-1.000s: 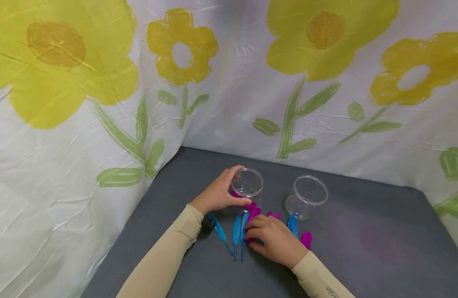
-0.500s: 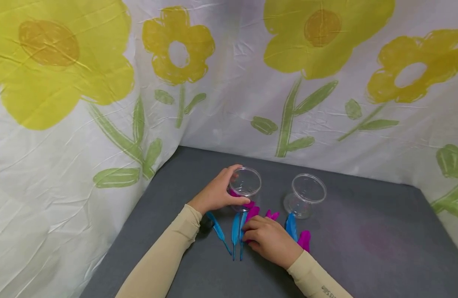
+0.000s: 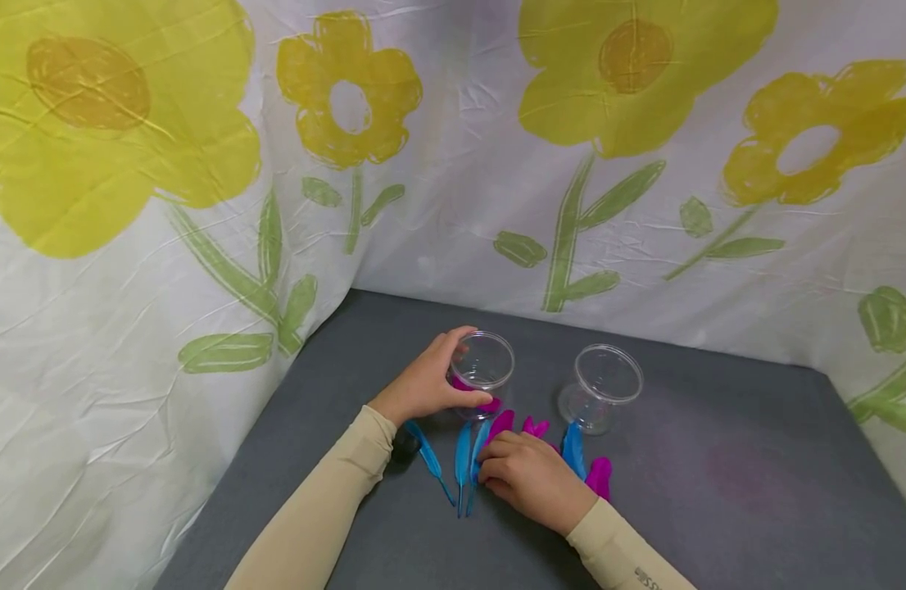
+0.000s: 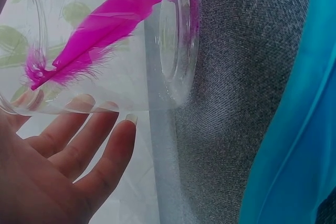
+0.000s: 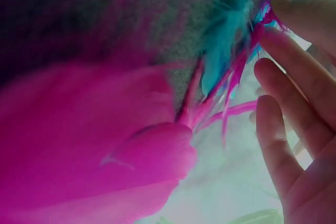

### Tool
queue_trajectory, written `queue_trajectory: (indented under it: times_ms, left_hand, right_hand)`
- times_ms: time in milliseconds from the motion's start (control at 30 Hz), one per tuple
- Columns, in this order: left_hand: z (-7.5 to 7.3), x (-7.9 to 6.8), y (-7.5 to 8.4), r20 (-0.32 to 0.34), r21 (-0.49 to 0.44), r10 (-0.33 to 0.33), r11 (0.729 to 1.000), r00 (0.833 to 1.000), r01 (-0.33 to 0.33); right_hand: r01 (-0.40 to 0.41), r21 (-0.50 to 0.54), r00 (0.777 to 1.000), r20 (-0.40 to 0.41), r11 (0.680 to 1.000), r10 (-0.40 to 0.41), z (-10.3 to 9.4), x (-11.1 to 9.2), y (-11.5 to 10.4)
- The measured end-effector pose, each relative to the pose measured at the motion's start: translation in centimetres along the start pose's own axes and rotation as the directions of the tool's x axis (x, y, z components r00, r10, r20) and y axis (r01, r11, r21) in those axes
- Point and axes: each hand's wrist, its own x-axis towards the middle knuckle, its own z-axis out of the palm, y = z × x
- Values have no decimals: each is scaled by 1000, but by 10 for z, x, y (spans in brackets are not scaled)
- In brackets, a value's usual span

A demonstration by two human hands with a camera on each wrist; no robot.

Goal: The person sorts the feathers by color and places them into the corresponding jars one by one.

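Observation:
My left hand [image 3: 431, 381] grips a clear plastic cup [image 3: 499, 378] from its left side, thumb in front and fingers behind. Through its wall in the left wrist view shows a magenta feather [image 4: 105, 24], lying slantwise inside. Just in front of the cup, my right hand [image 3: 534, 479] is low over the table, its thumb and index finger pinching a magenta feather [image 5: 255, 38] near one end. Left of those fingertips lie several blue feathers [image 3: 462, 455]. More magenta feathers [image 3: 536, 427] lie behind the right hand, which partly hides them.
A second clear cup [image 3: 608, 385] stands to the right on the grey table [image 3: 718, 467]. Near it lie a blue feather [image 3: 573, 448] and a magenta feather [image 3: 600, 477], beside the right wrist. A dark round object [image 3: 405, 451] sits by the left wrist. A flowered curtain [image 3: 453, 205] hangs behind.
The whole view shifts slightly left. Both hands keep nearly the same place, the left on the cup and the right at the feathers. One blue feather has tilted a little beside the right fingertips.

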Motion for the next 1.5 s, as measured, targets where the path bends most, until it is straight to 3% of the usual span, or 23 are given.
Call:
queue_trajectory:
  times_ms: [367, 967, 1233, 1500]
  left_hand:
    - [-1, 1, 0, -19, 20, 5, 1000, 1000, -4]
    - [6, 3, -2, -37, -32, 17, 999, 999, -18]
    - [5, 3, -3, -19, -39, 19, 999, 1000, -20]
    - [5, 3, -2, -14, -39, 35, 999, 999, -35]
  right_hand:
    - [-8, 130, 996, -84, 992, 19, -8, 4, 4]
    - [-22, 191, 986, -160, 981, 53, -13, 2, 5]
    - [-54, 260, 980, -172, 964, 101, -18, 3, 5]
    - [-28, 336, 962, -247, 942, 117, -24, 7, 7]
